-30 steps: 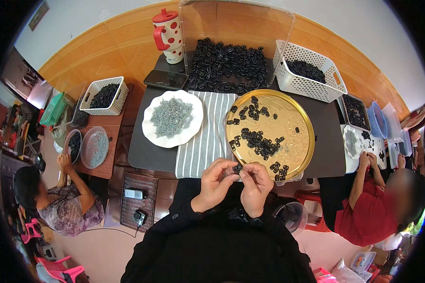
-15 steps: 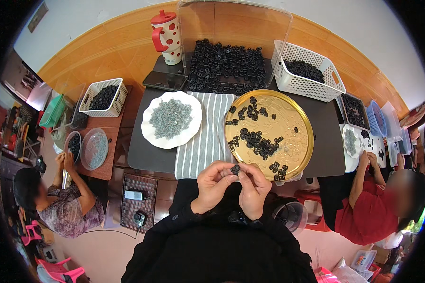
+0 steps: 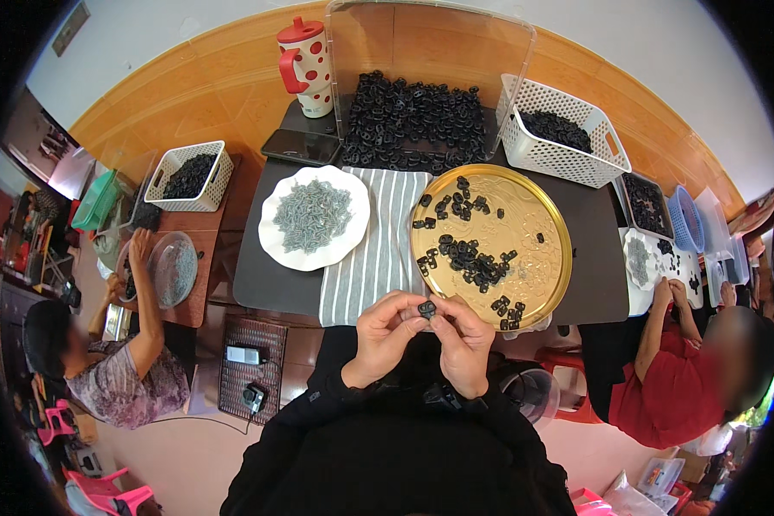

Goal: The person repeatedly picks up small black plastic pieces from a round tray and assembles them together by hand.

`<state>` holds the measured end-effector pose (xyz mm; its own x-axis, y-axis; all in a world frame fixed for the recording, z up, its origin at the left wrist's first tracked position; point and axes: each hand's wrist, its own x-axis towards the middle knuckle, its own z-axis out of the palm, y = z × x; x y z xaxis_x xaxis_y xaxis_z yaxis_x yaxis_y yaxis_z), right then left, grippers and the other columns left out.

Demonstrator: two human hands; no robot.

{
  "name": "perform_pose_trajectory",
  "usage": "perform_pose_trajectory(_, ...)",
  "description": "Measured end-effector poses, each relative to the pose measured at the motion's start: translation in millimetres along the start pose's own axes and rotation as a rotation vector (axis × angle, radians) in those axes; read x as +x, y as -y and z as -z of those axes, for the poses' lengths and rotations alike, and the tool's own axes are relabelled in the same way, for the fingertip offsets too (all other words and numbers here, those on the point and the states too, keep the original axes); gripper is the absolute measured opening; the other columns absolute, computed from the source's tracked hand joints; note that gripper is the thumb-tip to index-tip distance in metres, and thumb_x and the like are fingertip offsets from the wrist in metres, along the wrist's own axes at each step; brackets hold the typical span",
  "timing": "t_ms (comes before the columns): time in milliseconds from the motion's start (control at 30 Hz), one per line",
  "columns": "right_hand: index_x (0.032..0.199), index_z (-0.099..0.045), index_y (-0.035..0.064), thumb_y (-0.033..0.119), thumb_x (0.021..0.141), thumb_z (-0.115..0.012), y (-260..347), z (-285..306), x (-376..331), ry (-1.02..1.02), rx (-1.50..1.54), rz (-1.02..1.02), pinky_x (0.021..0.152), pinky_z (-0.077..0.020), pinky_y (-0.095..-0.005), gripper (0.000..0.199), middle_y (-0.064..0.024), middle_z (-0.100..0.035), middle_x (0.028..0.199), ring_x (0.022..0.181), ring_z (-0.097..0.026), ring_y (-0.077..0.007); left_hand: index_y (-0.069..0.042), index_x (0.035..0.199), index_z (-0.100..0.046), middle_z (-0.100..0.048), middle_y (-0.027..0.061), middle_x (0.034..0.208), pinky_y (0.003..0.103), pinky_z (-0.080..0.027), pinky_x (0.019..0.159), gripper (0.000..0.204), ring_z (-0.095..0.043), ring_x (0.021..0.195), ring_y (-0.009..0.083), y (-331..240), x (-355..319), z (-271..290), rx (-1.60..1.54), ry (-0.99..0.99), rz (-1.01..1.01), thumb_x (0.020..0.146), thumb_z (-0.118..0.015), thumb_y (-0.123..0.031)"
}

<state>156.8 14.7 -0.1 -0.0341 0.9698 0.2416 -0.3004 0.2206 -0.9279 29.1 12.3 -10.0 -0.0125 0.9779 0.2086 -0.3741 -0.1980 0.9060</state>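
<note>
One small black piece (image 3: 426,310) looks compact and rounded

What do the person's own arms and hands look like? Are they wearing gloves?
No gloves: the left hand and right hand are both bare. Plain black long sleeves cover the arms down to about the wrists. There's a small pale mark near the left cuff. Something dark, perhaps a band, shows at the right wrist.

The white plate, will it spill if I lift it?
The white plate probably feels stiff, since its wavy rim holds its shape. It may be heavy with that heap of grey pieces, which look loose and could slide off.
</note>
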Motion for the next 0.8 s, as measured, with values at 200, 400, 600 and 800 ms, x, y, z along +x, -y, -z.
perform_pose_trajectory(200,0.109,-0.063,-0.0039,-0.007,0.087,-0.057,-7.7,-0.7,-4.7,-0.025,0.010,0.025,0.059,-0.0427,-0.0191,0.022,-0.0037,-0.058,0.087,0.071,-0.053,-0.0069,0.004,0.108,-0.061,-0.058,0.0037,0.093,0.021,-0.044,0.071,0.024,-0.054,0.081,0.0080,-0.1,-2.9,2.1,0.077,0.031,-0.034,0.084,-0.062,0.007)
perform_pose_trajectory(400,0.106,-0.061,-0.0076,-0.010,0.085,-0.057,-2.7,-0.7,-6.5,-0.049,0.035,-0.010,0.074,-0.0434,-0.0213,0.022,-0.0054,-0.059,0.090,0.080,-0.054,-0.0104,0.004,0.107,-0.061,-0.056,0.0039,0.094,0.021,-0.043,0.070,0.023,-0.053,0.080,0.0076,-1.5,-1.7,1.6,0.100,0.042,-0.046,0.085,-0.061,0.007)
perform_pose_trajectory(600,0.106,-0.058,-0.0077,-0.009,0.086,-0.055,-6.1,-5.4,-14.3,-0.084,-0.025,0.055,0.075,-0.0410,-0.0212,0.020,-0.0047,-0.055,0.090,0.081,-0.051,-0.0100,0.006,0.106,-0.059,-0.055,0.0052,0.093,0.021,-0.043,0.069,0.021,-0.052,0.079,0.0089,-4.0,-5.6,0.6,0.223,0.073,-0.138,0.085,-0.059,0.007)
perform_pose_trajectory(800,0.102,-0.059,-0.0053,-0.006,0.086,-0.057,-9.3,-9.1,-19.4,-0.147,-0.103,0.166,0.070,-0.0404,-0.0207,0.016,-0.0036,-0.053,0.086,0.077,-0.050,-0.0096,0.006,0.104,-0.059,-0.054,0.0060,0.088,0.022,-0.043,0.064,0.020,-0.051,0.074,0.0096,-10.0,-7.8,-5.5,0.279,0.085,-0.187,0.085,-0.058,0.007)
